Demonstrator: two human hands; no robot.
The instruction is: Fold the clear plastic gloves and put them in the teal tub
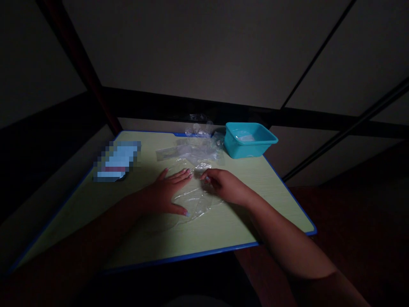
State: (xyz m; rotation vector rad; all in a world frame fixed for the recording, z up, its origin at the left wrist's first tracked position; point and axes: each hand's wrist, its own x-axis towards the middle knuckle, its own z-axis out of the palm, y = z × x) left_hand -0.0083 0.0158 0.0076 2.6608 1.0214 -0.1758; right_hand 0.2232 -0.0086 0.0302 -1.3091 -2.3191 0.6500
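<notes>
My left hand (168, 191) lies flat with fingers stretched out on a clear plastic sheet or bag (195, 199) in the middle of the pale green table (223, 221). My right hand (223, 184) rests just right of it, fingers curled in a pinch at the top edge of the same clear plastic. Both forearms reach in from the near side. The light is dim and the plastic's outline is hard to follow.
More crumpled clear plastic (191, 149) is piled at the table's far edge. A teal plastic tub (249, 140) stands at the far right corner. A blurred flat item (117, 162) lies at the far left. The table has a blue rim, with dark frame bars behind.
</notes>
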